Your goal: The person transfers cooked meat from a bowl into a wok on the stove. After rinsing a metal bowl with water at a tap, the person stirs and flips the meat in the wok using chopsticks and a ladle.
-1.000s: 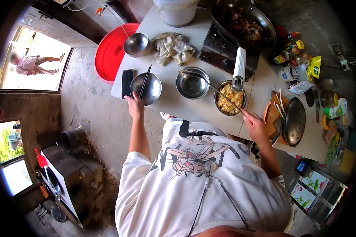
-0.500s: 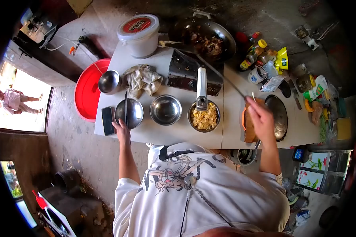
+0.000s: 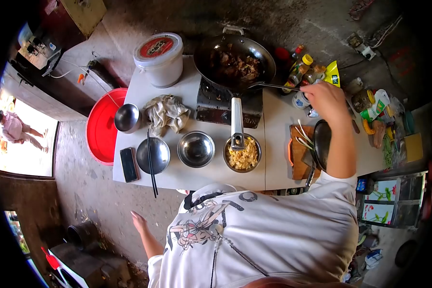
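My right hand (image 3: 325, 98) is closed around the handle of a metal spatula (image 3: 279, 87). The spatula's far end rests at the near rim of the wok (image 3: 263, 50), its tip hard to make out. Browned food (image 3: 247, 69) lies in the wok, which sits on a stove (image 3: 228, 117). Away from the table, low at the left, my left hand (image 3: 138, 222) holds nothing, fingers stretched out. Nearest to it, black chopsticks (image 3: 151, 161) lie across a steel bowl (image 3: 159, 152). A second steel bowl (image 3: 196, 149) stands beside it, then a bowl of yellow food (image 3: 243, 157) with a white handle clipped on.
A phone (image 3: 128, 164), small metal bowl (image 3: 127, 118), cloth (image 3: 167, 114) and lidded bucket (image 3: 159, 62) occupy the left. At right are a cutting board (image 3: 300, 165) with scallions, a lid (image 3: 322, 144) and several bottles. A red basin (image 3: 98, 129) stands beyond the table; another person (image 3: 19, 127) is outside.
My left hand has left the bowl with the chopsticks and dropped back past the table edge. My right hand has moved forward with the spatula, toward the wok.
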Tool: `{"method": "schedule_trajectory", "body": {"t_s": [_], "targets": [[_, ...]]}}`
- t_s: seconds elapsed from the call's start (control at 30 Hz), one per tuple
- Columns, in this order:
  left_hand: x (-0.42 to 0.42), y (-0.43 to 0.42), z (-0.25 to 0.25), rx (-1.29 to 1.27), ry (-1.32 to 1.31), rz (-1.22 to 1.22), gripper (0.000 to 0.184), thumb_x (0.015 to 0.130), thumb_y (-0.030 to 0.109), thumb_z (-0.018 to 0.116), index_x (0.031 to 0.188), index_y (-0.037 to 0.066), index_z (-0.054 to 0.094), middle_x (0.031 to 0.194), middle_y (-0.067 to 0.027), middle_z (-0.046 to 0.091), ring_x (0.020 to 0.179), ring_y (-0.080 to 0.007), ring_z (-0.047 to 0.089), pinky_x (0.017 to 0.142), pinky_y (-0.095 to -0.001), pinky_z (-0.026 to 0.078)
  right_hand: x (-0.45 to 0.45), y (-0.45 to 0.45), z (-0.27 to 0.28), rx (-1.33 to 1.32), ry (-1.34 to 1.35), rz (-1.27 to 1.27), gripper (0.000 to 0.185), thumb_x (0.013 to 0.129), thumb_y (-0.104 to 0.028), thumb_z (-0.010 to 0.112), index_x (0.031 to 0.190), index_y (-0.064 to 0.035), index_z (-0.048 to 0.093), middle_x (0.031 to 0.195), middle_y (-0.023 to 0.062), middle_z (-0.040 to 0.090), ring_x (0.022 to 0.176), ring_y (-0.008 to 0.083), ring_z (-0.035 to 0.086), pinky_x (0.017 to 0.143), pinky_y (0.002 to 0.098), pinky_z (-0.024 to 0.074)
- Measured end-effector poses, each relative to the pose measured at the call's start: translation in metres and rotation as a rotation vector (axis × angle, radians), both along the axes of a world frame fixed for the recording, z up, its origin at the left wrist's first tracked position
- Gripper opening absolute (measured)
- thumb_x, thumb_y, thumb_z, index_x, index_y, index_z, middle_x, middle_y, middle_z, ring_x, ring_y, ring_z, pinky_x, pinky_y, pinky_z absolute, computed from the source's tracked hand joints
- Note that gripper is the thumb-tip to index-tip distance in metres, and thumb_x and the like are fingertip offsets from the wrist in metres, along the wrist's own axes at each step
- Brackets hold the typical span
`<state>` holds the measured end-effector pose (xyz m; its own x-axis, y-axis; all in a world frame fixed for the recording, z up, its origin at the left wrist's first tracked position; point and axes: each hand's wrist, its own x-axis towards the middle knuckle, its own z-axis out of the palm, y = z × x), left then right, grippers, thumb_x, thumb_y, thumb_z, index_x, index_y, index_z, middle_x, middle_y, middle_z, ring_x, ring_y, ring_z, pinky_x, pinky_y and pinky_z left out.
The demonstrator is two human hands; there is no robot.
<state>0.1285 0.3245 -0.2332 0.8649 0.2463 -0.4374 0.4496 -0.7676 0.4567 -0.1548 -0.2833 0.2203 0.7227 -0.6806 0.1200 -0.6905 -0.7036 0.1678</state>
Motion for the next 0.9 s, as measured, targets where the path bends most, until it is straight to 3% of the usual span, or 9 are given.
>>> {"method": "schedule_trajectory", "body": {"t_s": [0.03, 0.1, 0.17, 0.27, 0.4, 0.47, 0.57, 0.73, 0.9], "targets": [[-0.009, 0.013, -0.019, 0.021, 0.072, 0.013, 0.068, 0.088, 0.054, 0.020, 0.114, -0.002, 0.049, 0.105, -0.0249, 0.055, 0.096, -0.0395, 0.052, 0.083, -0.0425, 0.041, 0.010, -0.010, -0.013, 0.006, -0.011, -0.049, 0.020, 0.079, -0.015, 0.050, 0.091, -0.0143, 0.066, 0.088, 0.0105, 0.063, 0.081, 0.0285, 0.059, 0.072, 0.0377, 0.0465], [-0.051, -0.003, 0.008, 0.034, 0.157, -0.137, 0.072, 0.088, 0.055, 0.019, 0.107, -0.007, 0.052, 0.095, -0.0258, 0.057, 0.078, -0.0370, 0.059, 0.067, -0.0424, 0.047, 0.029, -0.032, -0.045, -0.021, -0.042, -0.071, 0.021, 0.079, -0.017, 0.049, 0.092, -0.0155, 0.066, 0.088, 0.0106, 0.063, 0.081, 0.0282, 0.059, 0.072, 0.0378, 0.0468], [-0.068, 0.040, -0.086, 0.026, 0.400, -0.077, 0.075, 0.087, 0.056, 0.021, 0.097, -0.011, 0.055, 0.080, -0.0253, 0.059, 0.062, -0.0337, 0.059, 0.052, -0.0424, 0.047, 0.038, -0.043, -0.062, -0.054, -0.051, -0.045, 0.021, 0.080, -0.018, 0.049, 0.093, -0.0164, 0.066, 0.088, 0.0109, 0.063, 0.081, 0.0281, 0.059, 0.071, 0.0377, 0.0468], [-0.091, 0.025, -0.093, 0.018, 0.476, -0.011, 0.076, 0.086, 0.058, 0.024, 0.088, -0.012, 0.056, 0.071, -0.0240, 0.058, 0.058, -0.0325, 0.059, 0.050, -0.0428, 0.046, 0.045, -0.041, -0.057, -0.066, -0.055, -0.067, 0.023, 0.082, -0.019, 0.047, 0.097, -0.0181, 0.065, 0.087, 0.0120, 0.063, 0.080, 0.0285, 0.059, 0.069, 0.0383, 0.0466], [-0.093, 0.018, -0.107, -0.031, 0.365, -0.124, 0.075, 0.085, 0.057, 0.027, 0.090, -0.012, 0.056, 0.069, -0.0227, 0.058, 0.057, -0.0325, 0.060, 0.050, -0.0412, 0.047, 0.031, -0.034, -0.032, -0.028, -0.129, -0.199, 0.024, 0.084, -0.022, 0.046, 0.101, -0.0204, 0.063, 0.085, 0.0116, 0.063, 0.079, 0.0290, 0.059, 0.067, 0.0396, 0.0458], [-0.090, -0.011, -0.069, -0.071, 0.366, -0.134, 0.074, 0.085, 0.056, 0.027, 0.092, -0.012, 0.056, 0.070, -0.0233, 0.058, 0.058, -0.0325, 0.060, 0.050, -0.0409, 0.047, 0.032, -0.043, -0.033, -0.051, -0.216, -0.203, 0.024, 0.084, -0.022, 0.046, 0.101, -0.0203, 0.063, 0.084, 0.0114, 0.063, 0.079, 0.0293, 0.059, 0.066, 0.0405, 0.0457], [-0.088, -0.030, -0.054, -0.105, 0.367, -0.155, 0.073, 0.086, 0.055, 0.027, 0.093, -0.012, 0.056, 0.071, -0.0242, 0.059, 0.059, -0.0331, 0.061, 0.051, -0.0408, 0.048, 0.035, -0.074, -0.078, -0.069, -0.167, -0.136, 0.024, 0.084, -0.020, 0.044, 0.100, -0.0177, 0.062, 0.083, 0.0124, 0.062, 0.077, 0.0303, 0.059, 0.066, 0.0414, 0.0462], [-0.081, -0.026, -0.078, 0.001, 0.334, -0.245, 0.072, 0.086, 0.054, 0.027, 0.093, -0.011, 0.056, 0.076, -0.0261, 0.058, 0.066, -0.0358, 0.060, 0.058, -0.0418, 0.047, 0.032, -0.055, -0.076, 0.097, 0.016, -0.129, 0.022, 0.084, -0.020, 0.044, 0.097, -0.0145, 0.061, 0.088, 0.0144, 0.061, 0.085, 0.0316, 0.058, 0.070, 0.0425, 0.0464], [-0.082, -0.005, -0.111, 0.111, 0.310, -0.320, 0.071, 0.086, 0.054, 0.026, 0.093, -0.010, 0.057, 0.080, -0.0279, 0.058, 0.073, -0.0385, 0.059, 0.065, -0.0427, 0.047, 0.003, -0.070, -0.040, 0.204, -0.296, -0.116, 0.024, 0.083, -0.021, 0.047, 0.099, -0.0096, 0.061, 0.094, 0.0124, 0.061, 0.087, 0.0304, 0.057, 0.074, 0.0376, 0.0452]]}}
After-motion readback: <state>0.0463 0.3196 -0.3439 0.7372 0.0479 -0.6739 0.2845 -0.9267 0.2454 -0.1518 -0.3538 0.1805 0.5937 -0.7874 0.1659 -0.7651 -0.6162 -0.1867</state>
